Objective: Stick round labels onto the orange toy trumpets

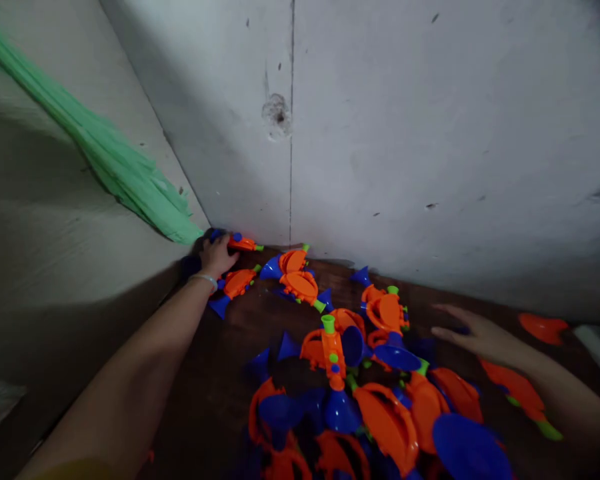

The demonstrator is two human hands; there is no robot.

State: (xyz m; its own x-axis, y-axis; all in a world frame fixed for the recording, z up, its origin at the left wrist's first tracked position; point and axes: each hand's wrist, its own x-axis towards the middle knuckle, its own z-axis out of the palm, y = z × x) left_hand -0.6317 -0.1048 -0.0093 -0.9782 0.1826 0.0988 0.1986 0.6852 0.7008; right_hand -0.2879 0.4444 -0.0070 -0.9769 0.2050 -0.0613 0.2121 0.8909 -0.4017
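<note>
In the far left corner my left hand is closed round an orange plastic toy trumpet with a blue bell and a green mouthpiece. Its fingertips are partly hidden. Just below that hand lies another toy trumpet, its blue bell towards me. My right hand hovers low at the right, thumb and fingers spread, holding nothing. A bit of blue shows beside its palm; what it belongs to I cannot tell. Between the hands spreads a heap of similar toy trumpets, with one lying mouthpiece outward on top.
A pale wall with a hole and a vertical seam rises behind the dark brown surface. To the left stands a side wall with a green strip of plastic hanging across it. Loose orange pieces lie at the far right.
</note>
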